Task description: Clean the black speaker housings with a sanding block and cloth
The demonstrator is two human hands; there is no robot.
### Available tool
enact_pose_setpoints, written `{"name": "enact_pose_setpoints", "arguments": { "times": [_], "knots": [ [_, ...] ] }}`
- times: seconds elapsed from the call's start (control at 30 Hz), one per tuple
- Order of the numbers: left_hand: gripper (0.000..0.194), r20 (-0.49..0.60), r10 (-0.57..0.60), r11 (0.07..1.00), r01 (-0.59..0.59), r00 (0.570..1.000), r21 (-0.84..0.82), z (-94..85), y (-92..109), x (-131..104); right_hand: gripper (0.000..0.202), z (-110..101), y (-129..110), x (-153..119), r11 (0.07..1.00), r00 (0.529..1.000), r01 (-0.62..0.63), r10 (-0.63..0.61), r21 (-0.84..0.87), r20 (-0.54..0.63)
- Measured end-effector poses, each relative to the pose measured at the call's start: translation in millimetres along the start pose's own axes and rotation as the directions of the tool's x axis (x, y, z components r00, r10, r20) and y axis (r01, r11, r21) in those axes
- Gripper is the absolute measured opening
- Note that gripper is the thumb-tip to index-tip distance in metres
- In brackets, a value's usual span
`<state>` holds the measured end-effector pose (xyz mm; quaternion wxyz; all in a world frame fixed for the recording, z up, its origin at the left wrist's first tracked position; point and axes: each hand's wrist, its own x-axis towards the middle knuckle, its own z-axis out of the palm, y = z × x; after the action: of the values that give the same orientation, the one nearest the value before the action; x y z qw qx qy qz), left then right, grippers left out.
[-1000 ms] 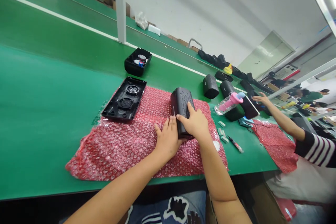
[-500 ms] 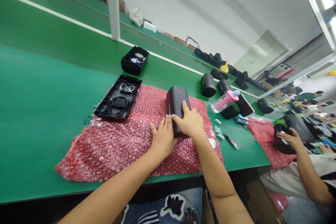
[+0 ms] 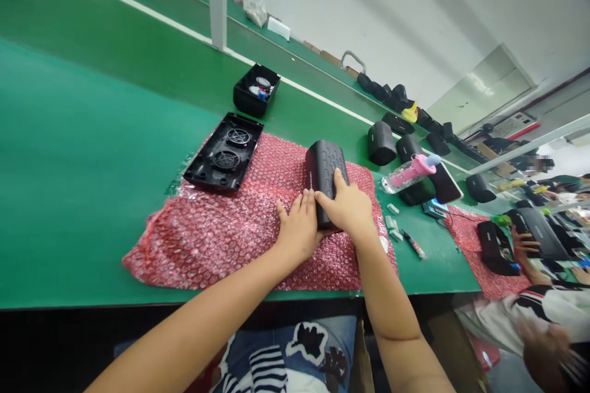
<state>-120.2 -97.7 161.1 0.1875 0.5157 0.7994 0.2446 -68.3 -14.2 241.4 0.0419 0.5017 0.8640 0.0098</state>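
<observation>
A black speaker [image 3: 325, 163] with a patterned face lies on red bubble wrap [image 3: 203, 239]. My left hand [image 3: 297, 228] presses along its left side near the lower end, the fingers straight and close together, the thumb apart. Across its top and right side lies my right hand [image 3: 353, 212], gripping it with the index finger stretched along the patterned face. Both hands hold the speaker near its close end, and its underside is hidden. To the left, an open black shell [image 3: 216, 166] with two round grilles rests partly on the wrap.
Behind that shell stands a black housing [image 3: 251, 101] with round parts and wires inside. A pink-lidded bottle [image 3: 408, 175], small pale blocks [image 3: 391, 224] and a pen-like tube [image 3: 413, 244] lie to the right. A co-worker's hand [image 3: 523, 245] is beside another black housing [image 3: 495, 249].
The whole view has shifted, so the bench sits a little higher and further right. My hands keep their hold on the speaker. At right, the co-worker's arms have moved.
</observation>
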Motion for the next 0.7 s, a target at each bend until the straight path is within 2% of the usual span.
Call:
{"name": "enact_pose_setpoints", "arguments": {
  "times": [0.37,0.7],
  "knots": [
    [0.086,-0.022,0.022,1.000,-0.022,1.000,-0.014,3.2,-1.9,2.0,0.076,2.6,8.5,5.4,1.000,0.999,0.000,-0.001,-0.018,-0.046],
    [0.088,-0.019,0.017,1.000,-0.017,1.000,-0.012,1.6,-1.1,2.2,0.078,1.4,3.4,6.0,1.000,0.999,0.012,-0.013,-0.017,-0.040]
  ]
}}
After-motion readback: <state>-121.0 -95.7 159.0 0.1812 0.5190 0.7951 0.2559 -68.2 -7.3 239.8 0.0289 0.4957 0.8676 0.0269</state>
